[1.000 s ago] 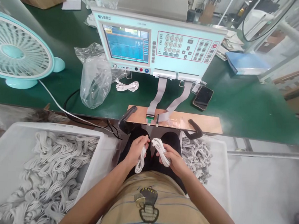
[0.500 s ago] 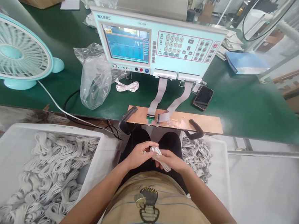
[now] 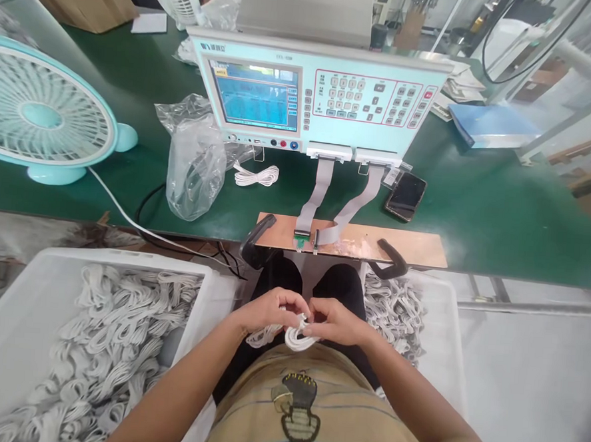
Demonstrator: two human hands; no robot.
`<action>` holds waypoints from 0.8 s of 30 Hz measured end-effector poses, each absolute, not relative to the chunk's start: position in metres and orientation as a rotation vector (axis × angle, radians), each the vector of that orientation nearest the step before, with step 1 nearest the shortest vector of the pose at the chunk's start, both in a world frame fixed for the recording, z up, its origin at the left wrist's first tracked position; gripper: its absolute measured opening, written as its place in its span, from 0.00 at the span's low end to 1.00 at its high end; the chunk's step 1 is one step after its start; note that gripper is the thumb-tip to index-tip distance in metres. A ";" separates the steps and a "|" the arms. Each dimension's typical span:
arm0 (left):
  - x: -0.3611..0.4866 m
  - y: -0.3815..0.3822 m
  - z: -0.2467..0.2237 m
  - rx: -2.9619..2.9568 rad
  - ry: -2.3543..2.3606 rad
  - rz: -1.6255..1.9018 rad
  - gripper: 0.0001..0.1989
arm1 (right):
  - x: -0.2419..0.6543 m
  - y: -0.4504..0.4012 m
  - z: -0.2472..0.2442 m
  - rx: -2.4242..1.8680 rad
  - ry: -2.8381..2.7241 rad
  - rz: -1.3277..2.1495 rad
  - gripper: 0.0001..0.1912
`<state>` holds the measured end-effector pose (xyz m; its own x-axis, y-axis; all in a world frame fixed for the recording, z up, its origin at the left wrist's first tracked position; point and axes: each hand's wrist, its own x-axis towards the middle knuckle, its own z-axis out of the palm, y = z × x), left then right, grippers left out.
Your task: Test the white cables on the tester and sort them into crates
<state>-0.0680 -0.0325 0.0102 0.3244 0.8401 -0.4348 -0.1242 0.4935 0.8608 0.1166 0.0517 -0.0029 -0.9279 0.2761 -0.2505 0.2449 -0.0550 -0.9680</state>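
Over my lap, a coiled white cable is held between my two hands. My left hand pinches it from the left, and another part of white coil shows below that palm; whether it is the same bundle I cannot tell. My right hand has thumb and fingers closed on the right side of the coil. Just ahead, a copper-coloured board on the table edge carries a small green connector board and a second connector, each on a grey ribbon cable.
A tester with a lit screen stands on the green table. Black clamps grip the board. A white bin of coiled cables is left, another right. Nearby are a fan, plastic bag and phone.
The coil has turned in my hands, its loop now facing down toward me instead of trailing to the right. My fingertips have come closer together. The whole view has shifted slightly.
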 end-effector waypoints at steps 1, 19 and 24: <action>-0.068 -0.034 0.010 0.782 0.988 0.764 0.17 | 0.117 0.053 -0.005 -0.562 -2.007 2.366 0.17; -0.029 0.007 -0.007 0.266 1.410 1.432 0.14 | 0.076 0.071 -0.020 -1.030 -1.537 1.599 0.09; -0.032 0.012 -0.015 0.186 1.370 1.449 0.14 | 0.066 0.076 -0.018 -1.061 -1.378 1.696 0.10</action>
<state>-0.0316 0.0116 -0.0146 -0.4062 0.7472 -0.5260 -0.5670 0.2453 0.7863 0.0656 0.0756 -0.0180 -0.4219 0.8914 -0.1653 -0.0208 -0.1918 -0.9812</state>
